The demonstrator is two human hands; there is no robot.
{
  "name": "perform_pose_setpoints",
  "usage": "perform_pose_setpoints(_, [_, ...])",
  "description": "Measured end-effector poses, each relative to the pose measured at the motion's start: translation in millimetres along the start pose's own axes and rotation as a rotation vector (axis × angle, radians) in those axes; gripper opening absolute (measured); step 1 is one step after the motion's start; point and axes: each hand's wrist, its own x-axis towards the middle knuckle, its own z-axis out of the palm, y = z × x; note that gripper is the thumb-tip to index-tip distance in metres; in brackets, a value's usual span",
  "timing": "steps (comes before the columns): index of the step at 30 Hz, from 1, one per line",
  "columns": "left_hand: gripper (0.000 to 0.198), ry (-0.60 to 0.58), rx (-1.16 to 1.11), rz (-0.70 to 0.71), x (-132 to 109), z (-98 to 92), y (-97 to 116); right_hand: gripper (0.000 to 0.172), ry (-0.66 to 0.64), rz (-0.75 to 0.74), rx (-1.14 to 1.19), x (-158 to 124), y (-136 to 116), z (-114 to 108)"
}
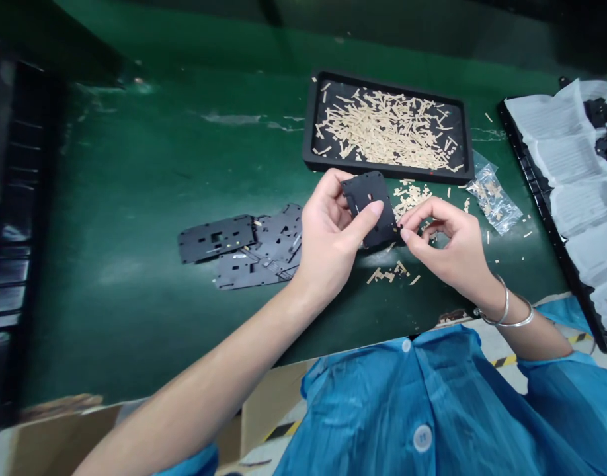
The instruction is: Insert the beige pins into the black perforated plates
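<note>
My left hand (330, 238) grips a thin black plastic panel (373, 198) with small holes, its thumb lying across the face. At the panel's lower right edge, the thumb and index finger of my right hand (440, 244) are pinched together. Whatever lies between those fingertips is too small to make out. Left of my left hand, several similar black panels (217, 239) lie overlapping on the green tabletop (135, 178). Small pale strips (390, 272) are scattered under and in front of the held panel, with another heap (411, 197) just behind my right fingers.
A black tray (311, 132) full of pale strips stands behind my hands. To its right lies a clear plastic bag (494, 198) with small pieces inside. A large black tray (541, 192) with white lining and black parts is at the far right; dark racking (16, 231) borders the left.
</note>
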Motion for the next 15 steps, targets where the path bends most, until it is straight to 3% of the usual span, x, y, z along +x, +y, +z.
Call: perform_pose_setpoints(15, [0.027,-0.023,-0.020,0.121,5,-3.0,-14,0.012,0.066,-0.137,-0.100,-1,5,3])
